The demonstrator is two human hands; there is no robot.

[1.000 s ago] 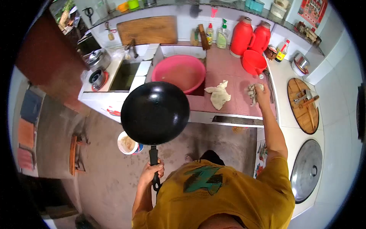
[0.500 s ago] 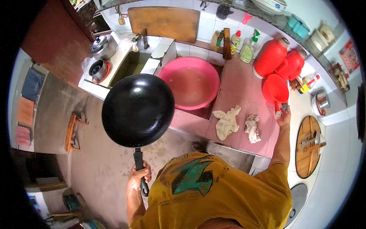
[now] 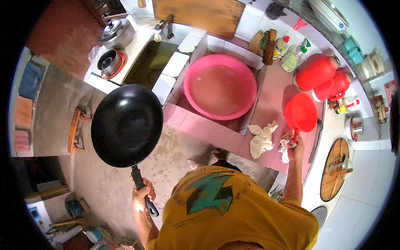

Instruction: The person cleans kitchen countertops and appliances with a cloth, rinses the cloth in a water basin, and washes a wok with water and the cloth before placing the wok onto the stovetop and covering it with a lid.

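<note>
My left hand [image 3: 143, 195] is closed round the black handle of a wok [image 3: 127, 125], holding it up over the floor with its dark inside toward me. On the right, my right hand [image 3: 296, 151] grips the handle of a red water ladle [image 3: 301, 112], whose bowl is over the pink tiled counter. Beneath that hand lies a crumpled whitish cloth [image 3: 285, 148], partly covered by the ladle handle. A cream cloth [image 3: 263, 139] rests just left of it. Between my hands, farther off, a pink basin [image 3: 221, 87] of cloudy water sits in a tiled recess.
Two red thermos flasks [image 3: 318, 73] and a green-topped pump bottle [image 3: 293, 58] stand along the back wall. Left of the basin is a sink [image 3: 152, 64] with a tap, beside a lidded pot [image 3: 116, 33]. A round wooden board [image 3: 334, 168] holds utensils at right.
The red ladle has come away from beside the flasks, toward me, in my right hand. The wok has shifted slightly left and down as my view turned.
</note>
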